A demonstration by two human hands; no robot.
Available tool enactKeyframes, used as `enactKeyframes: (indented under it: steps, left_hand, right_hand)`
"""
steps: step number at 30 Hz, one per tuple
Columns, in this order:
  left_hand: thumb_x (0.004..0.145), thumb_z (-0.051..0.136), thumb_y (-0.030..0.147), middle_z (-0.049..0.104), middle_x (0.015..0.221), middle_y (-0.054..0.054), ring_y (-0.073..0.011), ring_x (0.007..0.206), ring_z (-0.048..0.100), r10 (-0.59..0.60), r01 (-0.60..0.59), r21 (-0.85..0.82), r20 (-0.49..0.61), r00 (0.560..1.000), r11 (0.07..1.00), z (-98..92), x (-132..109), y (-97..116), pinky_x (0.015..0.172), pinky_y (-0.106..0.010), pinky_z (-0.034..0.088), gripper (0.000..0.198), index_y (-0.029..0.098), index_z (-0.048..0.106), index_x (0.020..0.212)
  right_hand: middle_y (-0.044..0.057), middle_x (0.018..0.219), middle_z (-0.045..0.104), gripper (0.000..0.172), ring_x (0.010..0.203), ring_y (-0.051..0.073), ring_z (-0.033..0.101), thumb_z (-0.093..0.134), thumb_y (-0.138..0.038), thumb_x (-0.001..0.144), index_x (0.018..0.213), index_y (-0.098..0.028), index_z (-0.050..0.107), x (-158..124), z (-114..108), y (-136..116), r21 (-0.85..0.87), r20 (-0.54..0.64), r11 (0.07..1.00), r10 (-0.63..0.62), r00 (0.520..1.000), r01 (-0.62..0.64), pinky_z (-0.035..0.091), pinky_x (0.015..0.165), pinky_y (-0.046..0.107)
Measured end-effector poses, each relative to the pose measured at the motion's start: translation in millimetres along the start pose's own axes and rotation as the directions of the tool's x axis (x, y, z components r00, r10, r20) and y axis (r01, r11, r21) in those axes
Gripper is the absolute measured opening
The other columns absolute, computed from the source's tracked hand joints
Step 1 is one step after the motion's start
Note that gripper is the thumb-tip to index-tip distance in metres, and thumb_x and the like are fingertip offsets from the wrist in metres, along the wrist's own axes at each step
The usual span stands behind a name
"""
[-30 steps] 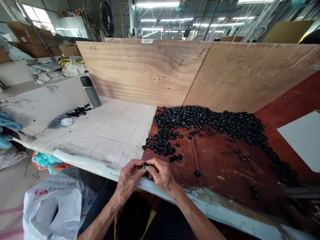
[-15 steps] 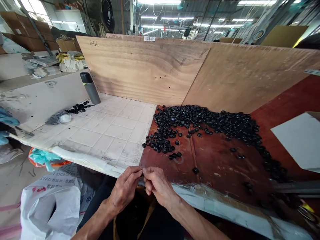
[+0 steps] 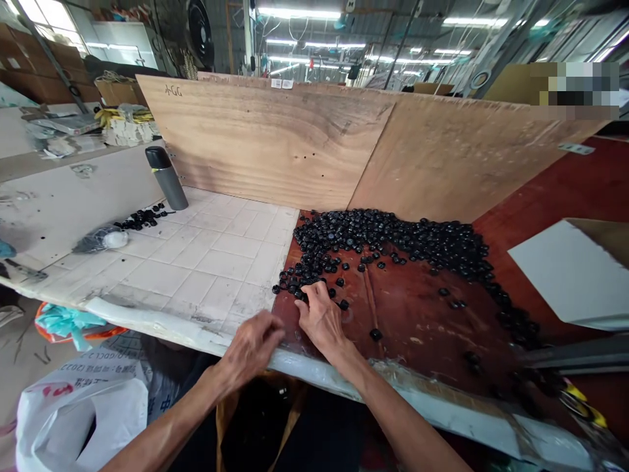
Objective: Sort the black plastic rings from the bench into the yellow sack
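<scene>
Small black plastic parts (image 3: 403, 229), glossy and roundish, lie in a long heap on the reddish-brown board (image 3: 407, 308). My right hand (image 3: 322, 318) reaches over the near left end of this heap. Its thumb and index finger are apart, close to a few loose pieces; the other fingertips are partly hidden. Over the table's front edge hangs my left hand (image 3: 253, 344), somewhat blurred, thumb and fingers apart, with nothing visible between them. Below the hands, an open brown-edged container (image 3: 223, 426) has a dark inside with a few glints.
A grey thermos (image 3: 170, 183) stands on the white tiled surface at left, near a small black pile (image 3: 142, 218) and a plastic bag (image 3: 93, 239). Wooden panels (image 3: 275, 144) wall the back. A white box (image 3: 565, 272) is at right, a white sack (image 3: 83, 406) lower left.
My hands were together at the table edge, fingertips pinched; now they are apart. The right has moved forward to the black parts, the left slightly back. The view has shifted a little.
</scene>
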State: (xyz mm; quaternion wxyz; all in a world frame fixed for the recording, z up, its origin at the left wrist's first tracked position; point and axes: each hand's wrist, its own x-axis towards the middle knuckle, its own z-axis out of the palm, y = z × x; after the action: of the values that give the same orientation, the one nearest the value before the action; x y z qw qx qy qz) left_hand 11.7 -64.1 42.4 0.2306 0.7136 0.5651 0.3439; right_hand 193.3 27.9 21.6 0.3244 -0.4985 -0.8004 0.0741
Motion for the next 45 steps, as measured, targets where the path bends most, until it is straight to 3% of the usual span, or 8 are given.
enactKeyframes:
  steps: [5,9,17,23,28,33,40,45]
  left_hand:
    - [0.090,0.059,0.011,0.069,0.102,-0.008,-0.0230,0.093,0.070,-0.133,0.173,0.228,-0.179,0.975,0.958,28.5,68.5,-21.0,0.087,-0.035,0.055,0.031,0.018,0.066,0.119]
    - [0.095,0.061,0.023,0.065,0.101,-0.008,-0.0212,0.082,0.068,-0.209,0.259,0.393,-0.167,0.964,0.882,32.9,78.9,-28.1,0.073,-0.031,0.052,0.020,0.021,0.072,0.111]
    - [0.092,0.066,0.026,0.057,0.098,-0.006,-0.0208,0.084,0.061,-0.056,0.131,0.421,-0.185,0.981,0.898,28.1,58.4,-35.3,0.070,-0.031,0.051,0.017,0.026,0.076,0.106]
    - [0.089,0.068,0.017,0.065,0.121,-0.011,-0.0323,0.117,0.053,0.189,-0.088,0.475,-0.169,0.967,0.875,28.1,78.3,-32.7,0.101,-0.049,0.052,0.011,0.022,0.075,0.083]
    - [0.091,0.059,0.011,0.074,0.104,-0.009,-0.0285,0.113,0.060,0.247,-0.168,0.342,-0.201,0.948,0.925,26.5,70.8,-32.7,0.105,-0.048,0.050,0.012,0.021,0.067,0.091]
    - [0.091,0.067,0.025,0.075,0.100,-0.004,-0.0179,0.077,0.070,-0.120,0.119,-0.019,-0.255,0.960,0.993,25.2,52.3,-27.6,0.076,-0.033,0.057,0.025,0.021,0.062,0.114]
    - [0.081,0.080,0.038,0.072,0.078,0.002,-0.0120,0.062,0.064,-0.322,0.216,-0.464,-0.161,0.933,0.859,26.7,43.7,-23.5,0.062,-0.023,0.052,0.033,0.019,0.070,0.107]
    - [0.082,0.079,0.028,0.075,0.111,-0.005,-0.0154,0.086,0.072,-0.259,0.137,-0.608,-0.116,0.959,0.782,29.9,42.4,-33.8,0.082,-0.027,0.058,0.036,0.020,0.072,0.116]
  right_hand:
    - [0.008,0.102,0.060,0.013,0.075,0.018,0.061,0.055,-0.012,0.095,0.099,-0.019,0.066,0.8,22.2,11.9,-0.126,0.038,0.991,-0.040,0.998,0.045,0.041,0.059,0.027]
    - [0.007,0.103,0.058,0.007,0.078,0.018,0.061,0.060,-0.017,0.096,0.101,-0.019,0.065,-2.4,25.0,15.7,-0.081,0.042,0.996,-0.026,0.999,0.029,0.042,0.061,0.026]
    - [0.008,0.098,0.059,0.004,0.083,0.021,0.060,0.059,-0.017,0.094,0.096,-0.019,0.063,-2.1,22.1,17.2,-0.061,0.017,0.997,-0.049,0.999,0.049,0.047,0.069,0.030]
    - [0.010,0.100,0.062,0.007,0.091,0.024,0.061,0.056,-0.018,0.095,0.095,-0.020,0.063,-0.6,17.8,18.1,0.052,-0.050,0.996,-0.066,0.997,0.069,0.052,0.079,0.034]
    - [0.009,0.100,0.069,0.011,0.085,0.021,0.067,0.059,-0.027,0.095,0.104,-0.020,0.062,2.7,14.5,18.4,0.449,-0.156,0.893,0.055,0.986,0.021,0.057,0.077,0.033]
    - [0.005,0.098,0.074,0.017,0.086,0.020,0.072,0.069,-0.033,0.088,0.101,-0.021,0.069,6.6,7.0,11.0,0.746,0.061,0.650,0.144,0.988,-0.141,0.060,0.080,0.031]
    - [0.004,0.102,0.073,0.015,0.091,0.019,0.070,0.072,-0.030,0.084,0.097,-0.022,0.075,9.3,1.7,5.8,0.827,0.164,0.537,0.059,0.985,-0.169,0.059,0.080,0.028]
    - [0.004,0.100,0.072,0.012,0.089,0.019,0.069,0.070,-0.026,0.086,0.096,-0.022,0.075,8.3,4.2,6.0,0.827,0.147,0.541,0.053,0.988,-0.152,0.057,0.075,0.027]
